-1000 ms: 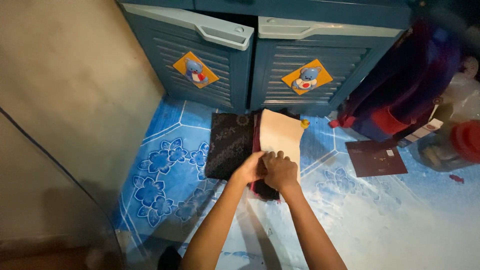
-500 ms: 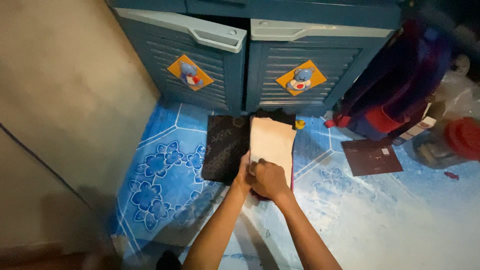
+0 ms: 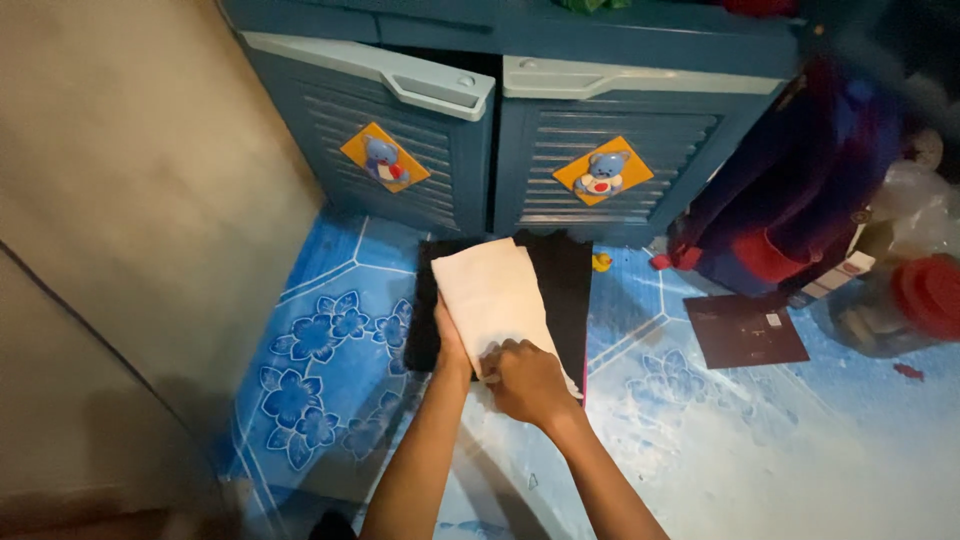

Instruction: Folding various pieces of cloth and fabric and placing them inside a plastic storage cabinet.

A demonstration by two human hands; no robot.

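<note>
Both hands lay on a pale cloth [image 3: 490, 290] spread over dark cloth [image 3: 565, 290] on the blue floor [image 3: 330, 330].

The right hand [image 3: 525, 378] pressed the pale cloth's near edge, fingers curled on it; the left hand [image 3: 450, 340] lay along its left edge, its grip hidden, so I cannot tell how closed. Behind stood a blue cabinet [image 3: 600, 110] with two orange diamond bear stickers [image 3: 385, 157] on its doors. A small yellow duck [image 3: 601, 262] sat beside the dark cloth. A dark flat square card [image 3: 745, 330] lay to the right, near a red-lidded jar [image 3: 900, 300].
</note>
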